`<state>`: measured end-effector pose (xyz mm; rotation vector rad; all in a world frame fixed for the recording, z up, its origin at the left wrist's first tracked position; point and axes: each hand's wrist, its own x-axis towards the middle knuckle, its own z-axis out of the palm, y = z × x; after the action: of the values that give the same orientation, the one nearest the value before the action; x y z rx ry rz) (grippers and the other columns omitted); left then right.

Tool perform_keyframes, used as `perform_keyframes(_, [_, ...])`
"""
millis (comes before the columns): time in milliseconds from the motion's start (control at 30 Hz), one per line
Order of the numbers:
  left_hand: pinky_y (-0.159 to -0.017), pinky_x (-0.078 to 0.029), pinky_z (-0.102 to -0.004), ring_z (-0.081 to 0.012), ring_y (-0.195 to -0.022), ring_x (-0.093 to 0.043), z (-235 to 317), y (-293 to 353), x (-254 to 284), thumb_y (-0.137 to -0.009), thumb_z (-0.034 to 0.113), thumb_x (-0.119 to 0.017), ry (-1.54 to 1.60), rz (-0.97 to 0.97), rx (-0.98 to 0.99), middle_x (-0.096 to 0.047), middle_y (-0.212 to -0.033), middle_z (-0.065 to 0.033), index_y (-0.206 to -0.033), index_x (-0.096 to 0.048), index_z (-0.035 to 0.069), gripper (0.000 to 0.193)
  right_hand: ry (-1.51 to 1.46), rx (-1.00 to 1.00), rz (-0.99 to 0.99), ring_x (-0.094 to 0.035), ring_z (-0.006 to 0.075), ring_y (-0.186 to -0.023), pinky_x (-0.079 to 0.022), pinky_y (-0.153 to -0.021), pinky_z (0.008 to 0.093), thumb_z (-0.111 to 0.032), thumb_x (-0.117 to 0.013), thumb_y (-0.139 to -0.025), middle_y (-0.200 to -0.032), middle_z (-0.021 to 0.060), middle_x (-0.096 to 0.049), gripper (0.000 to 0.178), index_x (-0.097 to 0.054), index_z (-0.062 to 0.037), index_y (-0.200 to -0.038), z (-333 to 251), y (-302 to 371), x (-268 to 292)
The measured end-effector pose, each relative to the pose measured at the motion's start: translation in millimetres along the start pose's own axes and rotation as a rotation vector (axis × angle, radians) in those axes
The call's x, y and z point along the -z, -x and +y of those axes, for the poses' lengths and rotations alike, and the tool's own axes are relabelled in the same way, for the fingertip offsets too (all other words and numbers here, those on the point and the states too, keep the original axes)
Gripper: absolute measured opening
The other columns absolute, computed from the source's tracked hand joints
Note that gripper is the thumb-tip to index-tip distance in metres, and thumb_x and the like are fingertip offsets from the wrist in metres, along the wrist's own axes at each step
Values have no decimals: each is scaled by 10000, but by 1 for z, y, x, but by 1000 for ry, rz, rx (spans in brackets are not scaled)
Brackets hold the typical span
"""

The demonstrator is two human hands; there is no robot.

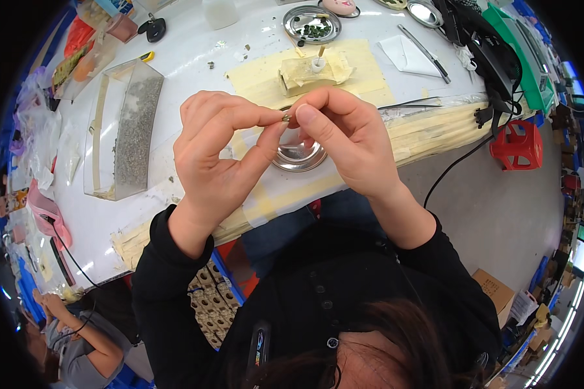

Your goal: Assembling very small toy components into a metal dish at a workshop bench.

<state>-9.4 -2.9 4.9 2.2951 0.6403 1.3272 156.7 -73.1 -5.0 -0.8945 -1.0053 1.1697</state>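
Metallic-looking part (286, 118), tiny, above the dish (302, 157): your left hand (215, 146) is pinching it, your right hand (352, 139) is standing half-curled beside it, grip unclear, and it is probably handling light, stiff, slippery, favouring fingertip hold at its edges.

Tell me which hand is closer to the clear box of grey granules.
Left. The left hand is to the right of the clear box, apart from it; the right hand is farther right, beyond the left.
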Motion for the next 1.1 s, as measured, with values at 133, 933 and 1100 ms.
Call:
perform_keyframes(133, [-753,-389,-311,-189,-748,-586,-1,0,0,-677,32,-791,-66,-2,-20,-649,-759,-11,-817,-708,95,174,372,284,86,-572,104,-695,-461,-622,242,-76,-683,-884,-791,38,-631,84,-651,1,-895,5,-1,4])
perform_keyframes(933, [-779,-425,-320,-213,-818,-571,-1,3,2,-709,-69,-752,8,-73,-34,-657,-843,-66,-876,-677,12,200,34,-15,-25,-590,40,-755,-479,-666,193,-111,-603,-968,-832,11,-645,133,-632,19,-971,3,0,3])
perform_keyframes(1100, [-777,-422,-320,-211,-814,-569,1,2,3,-708,-70,-750,-17,-71,-39,-655,-835,-64,-870,-677,13,196,90,73,9,-589,40,-744,-472,-652,190,-104,-625,-952,-823,11,-643,124,-634,19,-964,4,1,2])
